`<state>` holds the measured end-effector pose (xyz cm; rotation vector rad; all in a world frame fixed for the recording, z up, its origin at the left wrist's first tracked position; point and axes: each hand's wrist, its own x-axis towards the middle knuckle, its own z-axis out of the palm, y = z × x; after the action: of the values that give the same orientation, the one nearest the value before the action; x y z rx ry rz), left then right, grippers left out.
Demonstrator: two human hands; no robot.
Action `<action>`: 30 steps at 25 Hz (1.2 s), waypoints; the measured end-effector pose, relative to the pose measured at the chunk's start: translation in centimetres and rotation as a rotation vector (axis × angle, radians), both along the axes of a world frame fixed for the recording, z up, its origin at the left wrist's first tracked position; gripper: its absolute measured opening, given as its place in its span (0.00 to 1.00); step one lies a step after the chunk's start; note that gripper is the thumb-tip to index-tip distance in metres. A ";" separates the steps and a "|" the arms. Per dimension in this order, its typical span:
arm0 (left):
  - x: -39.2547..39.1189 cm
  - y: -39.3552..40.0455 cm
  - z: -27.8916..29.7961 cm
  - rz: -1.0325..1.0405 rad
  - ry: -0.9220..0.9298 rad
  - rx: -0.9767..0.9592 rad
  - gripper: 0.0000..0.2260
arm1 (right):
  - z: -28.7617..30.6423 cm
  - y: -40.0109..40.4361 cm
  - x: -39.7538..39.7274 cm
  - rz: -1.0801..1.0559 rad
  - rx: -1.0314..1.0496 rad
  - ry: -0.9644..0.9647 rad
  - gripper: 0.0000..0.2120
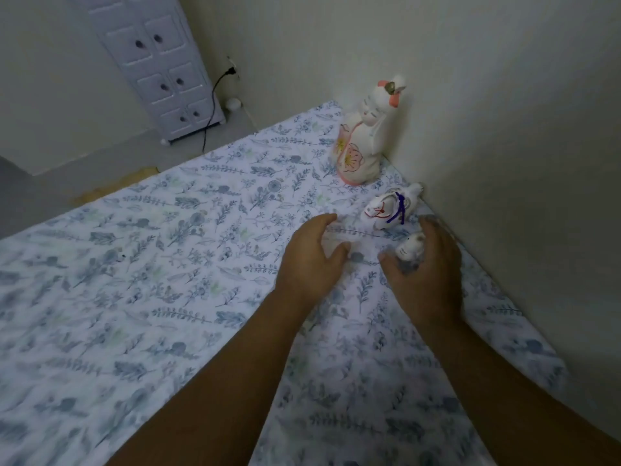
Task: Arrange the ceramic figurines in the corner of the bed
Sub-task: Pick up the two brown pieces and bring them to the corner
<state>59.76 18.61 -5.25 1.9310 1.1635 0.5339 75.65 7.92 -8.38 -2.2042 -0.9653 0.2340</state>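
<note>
A tall white rabbit figurine (pixel 363 142) with pink flowers stands upright against the wall at the bed's far corner. In front of it lies a smaller white figurine (pixel 389 206) with red lines and a purple cord. My right hand (pixel 426 274) is curled around a small white and grey figurine (pixel 410 247), whose head shows above my thumb, close to the wall. My left hand (pixel 311 260) hovers beside it over the bed sheet (pixel 168 264), fingers apart and holding nothing.
The wall (pixel 504 146) runs along the bed's right edge. A white drawer cabinet (pixel 158 62) stands on the floor beyond the bed, with a black cable (pixel 211 109) plugged into a socket and a small white round object (pixel 233 104) beside it.
</note>
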 end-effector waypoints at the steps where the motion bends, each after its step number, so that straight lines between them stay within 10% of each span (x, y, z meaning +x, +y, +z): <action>1: -3.1 -1.0 0.7 0.009 0.011 0.054 0.22 | 1.0 -0.2 -1.8 0.058 -0.008 -0.040 0.38; 15: -35.6 -16.8 3.3 0.345 0.166 -0.148 0.30 | 3.1 -6.9 -30.5 0.962 -0.280 0.049 0.34; 30: -36.0 -16.5 -1.4 0.464 -0.023 -0.226 0.11 | 1.4 -8.8 -33.4 0.586 -0.202 0.326 0.08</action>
<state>23.77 2.08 -6.65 1.4609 1.5947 0.6322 42.25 -0.84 -6.97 -1.9139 -1.4195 0.9637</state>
